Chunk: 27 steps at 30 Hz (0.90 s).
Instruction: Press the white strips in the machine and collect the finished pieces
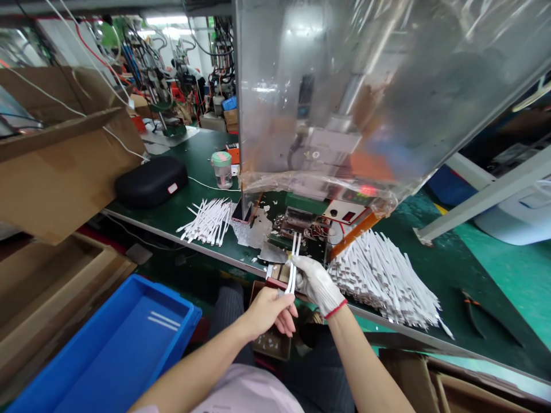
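My left fingers [287,322] and right fingers [303,263] pinch two strips [294,267] before the fixture [298,219] — aligning, I judge; next needs steadiness.

Here's the dark green bench [200,160] stretching right across, a pale edge [239,265] along its front. Over on the left sits a black case [148,178] with a small pale label [173,188]; next along, a clear jar [222,175] under a mint lid [221,159], an orange box [233,152] just behind. Nearer the front, a small pile of white strips [209,221], all loosely crossed! Mid-bench, a low dark device [297,217] trails wires [321,223]. And on the right, a big heap of white strips [383,275], with pliers [471,303] beyond, handles spread wide.
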Each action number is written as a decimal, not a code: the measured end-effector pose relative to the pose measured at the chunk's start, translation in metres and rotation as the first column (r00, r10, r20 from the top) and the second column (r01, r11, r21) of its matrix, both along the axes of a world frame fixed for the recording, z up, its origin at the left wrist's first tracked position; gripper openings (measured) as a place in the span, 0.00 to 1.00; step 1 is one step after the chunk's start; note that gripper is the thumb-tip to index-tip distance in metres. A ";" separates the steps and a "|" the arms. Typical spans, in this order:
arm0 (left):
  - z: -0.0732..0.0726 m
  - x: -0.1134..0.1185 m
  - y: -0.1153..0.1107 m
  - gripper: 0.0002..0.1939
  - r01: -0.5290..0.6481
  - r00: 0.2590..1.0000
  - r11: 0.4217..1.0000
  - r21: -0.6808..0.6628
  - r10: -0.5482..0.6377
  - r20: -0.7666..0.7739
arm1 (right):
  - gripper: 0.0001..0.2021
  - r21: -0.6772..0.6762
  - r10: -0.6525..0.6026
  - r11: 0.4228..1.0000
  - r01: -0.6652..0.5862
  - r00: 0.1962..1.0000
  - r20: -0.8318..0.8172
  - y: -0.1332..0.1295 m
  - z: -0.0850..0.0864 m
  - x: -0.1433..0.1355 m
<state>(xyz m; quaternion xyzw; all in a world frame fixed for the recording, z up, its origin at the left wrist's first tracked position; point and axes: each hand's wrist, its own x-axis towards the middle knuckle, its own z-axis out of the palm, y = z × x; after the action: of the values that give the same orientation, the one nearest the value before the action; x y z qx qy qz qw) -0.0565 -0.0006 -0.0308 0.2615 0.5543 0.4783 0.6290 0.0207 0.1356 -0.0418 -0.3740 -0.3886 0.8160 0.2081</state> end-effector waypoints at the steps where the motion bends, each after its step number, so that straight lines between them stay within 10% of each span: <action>1: 0.000 0.000 0.000 0.27 -0.001 1.000 1.000 0.001 0.001 0.001 | 0.15 0.006 -0.003 1.000 0.003 1.000 0.005 0.000 0.000 0.000; 19: 0.003 0.000 -0.001 0.26 -0.012 0.999 1.000 0.000 0.012 0.034 | 0.13 0.030 -0.052 0.998 0.051 0.998 0.047 -0.001 0.015 -0.007; 27: 0.005 0.004 0.005 0.40 0.004 0.999 0.999 -0.049 -0.001 0.053 | 0.07 0.062 -0.137 0.989 0.137 0.990 -0.014 0.016 0.012 -0.024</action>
<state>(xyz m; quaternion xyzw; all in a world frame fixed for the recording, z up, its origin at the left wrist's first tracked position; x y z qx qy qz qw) -0.0527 0.0043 -0.0254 0.2339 0.5487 0.4706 0.6503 -0.0032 0.1514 -0.0301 -0.3890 -0.3865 0.7889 0.2773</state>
